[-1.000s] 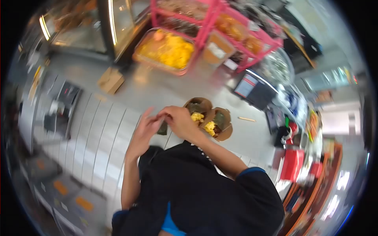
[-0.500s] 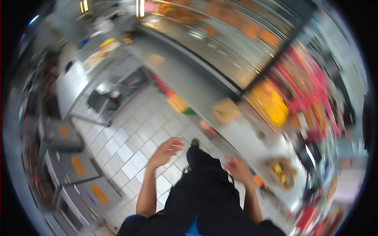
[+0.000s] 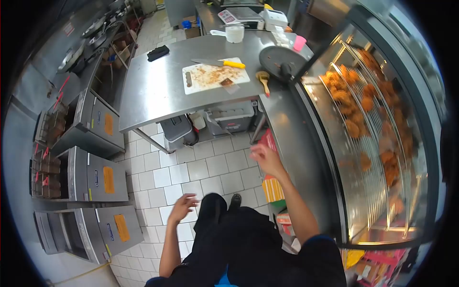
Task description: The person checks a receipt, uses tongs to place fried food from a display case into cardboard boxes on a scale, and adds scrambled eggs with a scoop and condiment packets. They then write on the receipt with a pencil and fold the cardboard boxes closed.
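My left hand [image 3: 182, 208] hangs over the tiled floor with its fingers loosely apart and nothing in them. Held further forward, my right hand [image 3: 266, 160] has its fingers slightly bent and apart, also without anything in it. It is nearest to the edge of the steel side counter [image 3: 300, 143]. Ahead, on a steel table [image 3: 155, 91], lies a stained white cutting board [image 3: 193, 87]. A knife with a yellow handle [image 3: 233, 64] rests along the board's far edge. Beside the board are a brush [image 3: 264, 82] and a dark round pan [image 3: 282, 60]. Neither hand touches any of these.
A glass display case [image 3: 330, 191] with fried pieces [image 3: 353, 128] on wire racks stands on my right. Several steel fryers [image 3: 107, 182] with baskets [image 3: 45, 177] line the left. Grey bins [image 3: 232, 117] sit under the table. Tiled floor [image 3: 205, 167] lies between.
My view has swung round toward the steel table, and the display case is now on my right. My right hand has come further forward; my left hand is still low. Both stay without a load.
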### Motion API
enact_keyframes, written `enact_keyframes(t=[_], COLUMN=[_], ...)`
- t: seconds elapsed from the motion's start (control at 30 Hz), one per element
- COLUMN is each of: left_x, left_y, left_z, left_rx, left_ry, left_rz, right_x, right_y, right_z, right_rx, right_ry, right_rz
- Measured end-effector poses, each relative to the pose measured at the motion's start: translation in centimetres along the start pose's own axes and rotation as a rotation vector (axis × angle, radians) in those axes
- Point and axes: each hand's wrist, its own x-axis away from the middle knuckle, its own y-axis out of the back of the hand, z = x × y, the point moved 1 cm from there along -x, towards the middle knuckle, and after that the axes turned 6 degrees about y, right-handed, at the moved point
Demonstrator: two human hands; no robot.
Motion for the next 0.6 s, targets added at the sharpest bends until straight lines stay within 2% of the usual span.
enact_keyframes(t=[0.07, 0.13, 0.2, 0.23, 0.3, 0.47, 0.53, 0.6], left_x=[-1.1, -2.7, -6.0, -8.5, -13.8, -25.4, -29.4, -31.8], left_y=[4.3, 7.0, 9.8, 11.1, 13.1, 15.3, 14.6, 13.2], left_z=[0.8, 0.1, -1.2, -2.2, -6.0, -21.7, -26.9, -31.6], left_rx=[0.131, 0.171, 0.259, 0.252, 0.154, -0.232, -0.385, -0.467], left_ry=[0.045, 0.064, 0.151, 0.161, 0.164, -0.100, -0.249, -0.305], left_rz=[-0.181, -0.248, -0.315, -0.281, -0.187, 0.103, 0.204, 0.284], right_x=[-10.8, -21.5, -31.0, -32.7, -35.7, -36.5, -35.4, -35.0], right_y=[-1.7, -3.1, -3.6, -4.2, -5.3, -7.6, -7.9, -7.6], right_z=[-0.6, -4.1, -8.9, -8.9, -7.7, -10.2, -9.8, -9.8], right_rx=[0.083, 0.253, 0.451, 0.451, 0.794, 0.775, 0.763, 0.683], right_ry=[0.042, 0.028, -0.095, -0.117, -0.285, -0.267, -0.220, -0.208], right_rz=[0.033, -0.098, -0.324, -0.345, -0.534, -0.579, -0.594, -0.631])
